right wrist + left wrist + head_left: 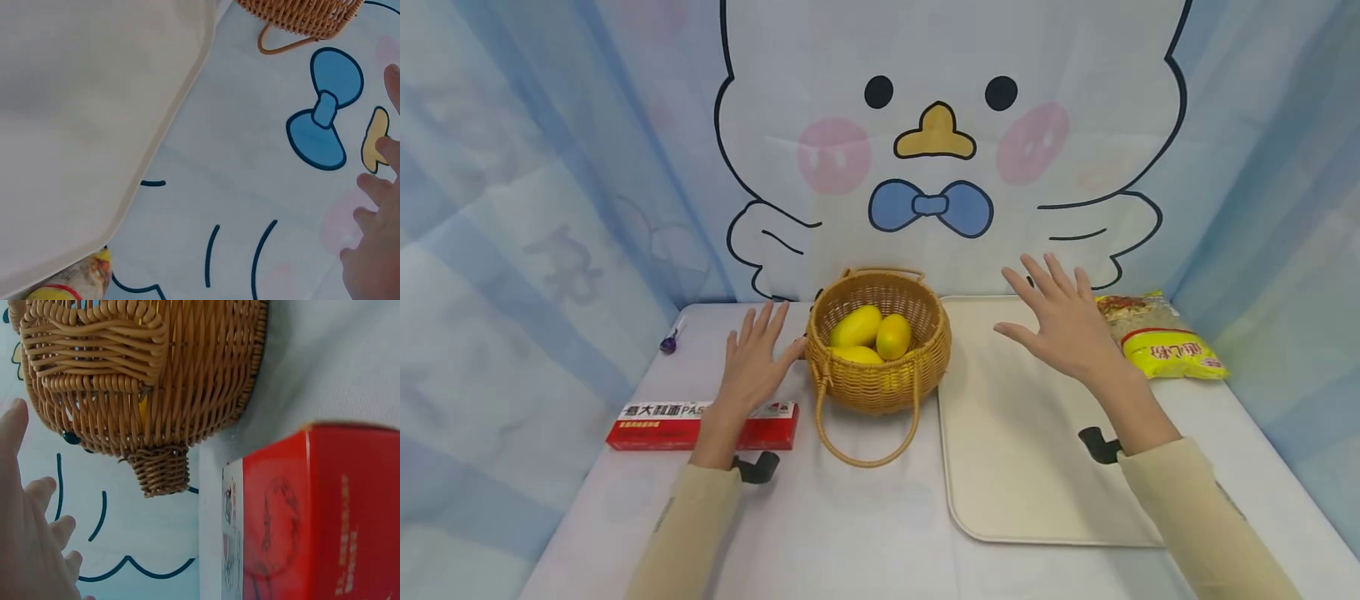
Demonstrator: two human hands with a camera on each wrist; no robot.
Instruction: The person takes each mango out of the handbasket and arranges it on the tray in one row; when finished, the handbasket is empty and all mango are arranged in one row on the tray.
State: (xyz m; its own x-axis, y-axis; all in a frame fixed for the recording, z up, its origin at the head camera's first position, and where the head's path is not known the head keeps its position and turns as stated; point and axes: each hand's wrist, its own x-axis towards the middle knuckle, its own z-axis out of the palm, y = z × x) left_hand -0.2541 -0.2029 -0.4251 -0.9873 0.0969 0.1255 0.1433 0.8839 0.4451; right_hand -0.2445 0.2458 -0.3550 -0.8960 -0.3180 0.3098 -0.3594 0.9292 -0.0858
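Note:
In the head view a woven wicker basket (880, 392) with looped handles stands at the middle of the table, holding several yellow mango-like fruits (857, 325). Just left of it, my left hand (752, 367) is spread with straight fingers, its thumb close by the basket's side and nothing in its grasp. Below that hand lies a red and white pasta box (655, 427), partly covered by the wrist. My right hand (1063, 321), fingers spread and holding nothing, hovers over the back of a cream tray (1030, 483). The left wrist view shows the basket (206, 375) and the box end (275, 512) close up.
A yellow plastic food packet (1172, 342) lies at the back right, beside the tray. Toward the back left is a small purple-wrapped lollipop (668, 343). Curtain cloth (940, 50) printed with a cartoon bird hangs behind the white table (850, 533) and along both sides.

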